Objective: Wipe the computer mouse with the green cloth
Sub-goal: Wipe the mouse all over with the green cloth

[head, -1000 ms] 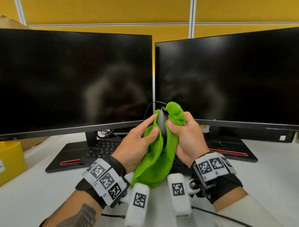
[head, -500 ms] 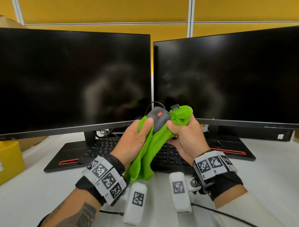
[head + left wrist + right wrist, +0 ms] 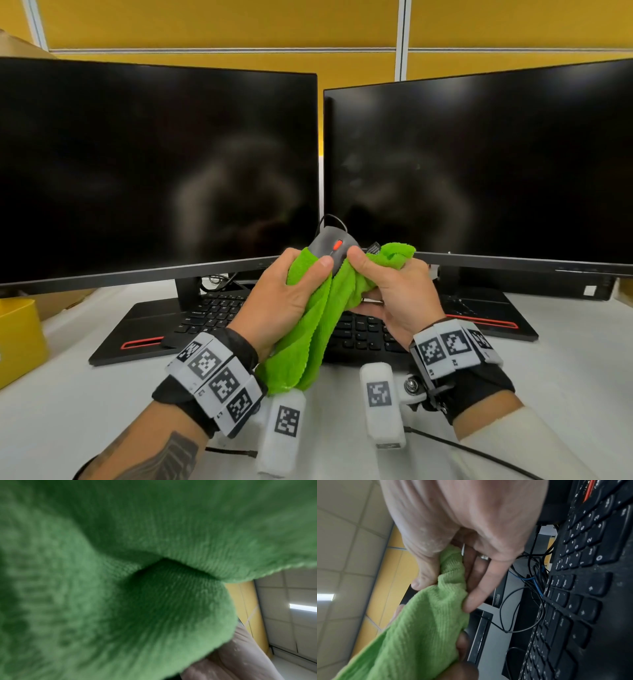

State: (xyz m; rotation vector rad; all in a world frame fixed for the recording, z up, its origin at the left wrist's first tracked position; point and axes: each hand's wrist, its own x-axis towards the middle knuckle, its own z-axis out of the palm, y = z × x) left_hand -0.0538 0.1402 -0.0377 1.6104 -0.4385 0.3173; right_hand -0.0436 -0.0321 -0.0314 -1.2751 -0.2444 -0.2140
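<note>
A dark grey computer mouse (image 3: 330, 247) with a red scroll wheel is held up in front of the two monitors, wrapped from below in a green cloth (image 3: 317, 329). My left hand (image 3: 287, 294) grips the cloth-covered mouse, thumb on its left side. My right hand (image 3: 390, 287) holds a bunch of the cloth (image 3: 426, 622), thumb against the mouse's right side. The mouse cable loops up behind it. The cloth (image 3: 137, 574) fills the left wrist view, hiding the left fingers. The mouse's underside is hidden.
A black keyboard (image 3: 363, 335) lies on the white desk (image 3: 68, 394) under my hands. Two dark monitors (image 3: 154, 164) stand close behind, on black bases with red stripes. A yellow box (image 3: 17, 339) sits at the left edge. Cables (image 3: 530, 574) run behind the keyboard.
The mouse has turned from edge-on to top side up, showing its red wheel. The cloth in my right hand has slid from over the mouse to its right side.
</note>
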